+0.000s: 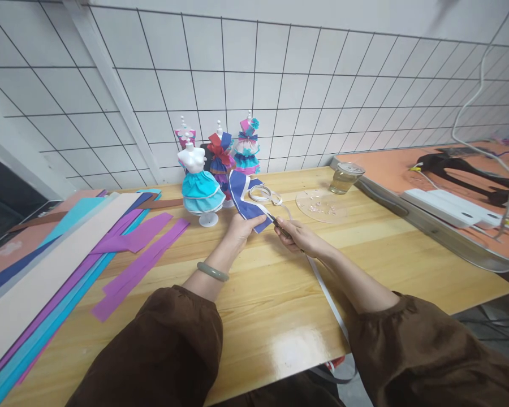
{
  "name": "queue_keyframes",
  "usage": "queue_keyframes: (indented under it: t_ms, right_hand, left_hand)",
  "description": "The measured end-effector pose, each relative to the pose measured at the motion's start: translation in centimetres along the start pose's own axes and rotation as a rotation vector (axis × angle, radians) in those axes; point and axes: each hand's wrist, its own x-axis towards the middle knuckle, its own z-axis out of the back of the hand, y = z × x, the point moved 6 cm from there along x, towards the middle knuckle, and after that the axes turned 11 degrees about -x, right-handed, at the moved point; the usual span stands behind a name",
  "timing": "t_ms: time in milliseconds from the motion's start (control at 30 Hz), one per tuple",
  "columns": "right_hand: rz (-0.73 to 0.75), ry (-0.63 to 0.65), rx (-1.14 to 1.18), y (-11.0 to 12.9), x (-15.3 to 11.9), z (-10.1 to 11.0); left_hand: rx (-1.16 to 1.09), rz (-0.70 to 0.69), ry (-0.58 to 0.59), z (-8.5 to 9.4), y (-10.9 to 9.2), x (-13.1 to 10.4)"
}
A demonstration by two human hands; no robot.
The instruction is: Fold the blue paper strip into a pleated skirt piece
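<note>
My left hand (242, 226) is closed on a dark blue cloth piece (240, 194) edged with white ribbon. Dark-handled scissors (283, 229) are in my right hand (297, 236), their tip at the cloth's lower right edge, close to my left fingers. A loop of white ribbon (261, 194) lies just behind the cloth, and a long white strip (328, 295) runs from under my right hand to the table's front edge. Left of the cloth stands a small white mannequin (192, 158) in a turquoise skirt (201, 192).
Several dressed mannequins (246, 148) stand near the tiled wall. Coloured fabric strips (63, 271) cover the table's left side. A clear disc with small bits (321, 206) and a cup of liquid (346, 177) are at the back right, beside a metal-edged orange surface (377, 169).
</note>
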Motion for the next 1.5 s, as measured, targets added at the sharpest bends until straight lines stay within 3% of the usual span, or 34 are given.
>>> queue_keyframes:
  t_ms: [1500]
  right_hand:
    - [0.032, -0.027, 0.007, -0.1, 0.1, 0.2]
  left_hand:
    - [-0.014, 0.053, 0.062, -1.3, 0.7, -0.9]
